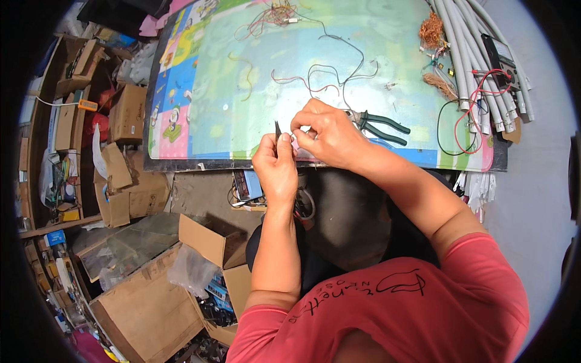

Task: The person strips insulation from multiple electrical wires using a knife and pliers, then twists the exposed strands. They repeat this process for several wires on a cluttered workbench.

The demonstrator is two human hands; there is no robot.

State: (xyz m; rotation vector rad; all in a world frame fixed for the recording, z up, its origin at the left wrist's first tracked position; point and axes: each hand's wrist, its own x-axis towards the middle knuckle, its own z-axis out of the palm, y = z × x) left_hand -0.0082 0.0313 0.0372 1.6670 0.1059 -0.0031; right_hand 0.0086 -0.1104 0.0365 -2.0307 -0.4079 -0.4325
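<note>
My left hand (275, 163) is closed on a dark, narrow pointed tool (278, 128), its tip upward, near the mat's front edge. Just to its right, my right hand (327, 133) pinches something small and light, too small to make out, close to my left thumb. Green-handled pliers (384, 129) lie beside my right hand, their jaws partly hidden by it. Dark and red thin wires (345, 80) run loosely over the patterned mat (218, 103) beyond my hands.
A wire tangle (272, 15) lies at the back. Pale tubes (472, 91), copper bundles (431, 30) and a black device (502, 66) with leads occupy the right side. Cardboard boxes (127, 112) and cluttered shelves stand left, with an open carton (200, 236) below the table.
</note>
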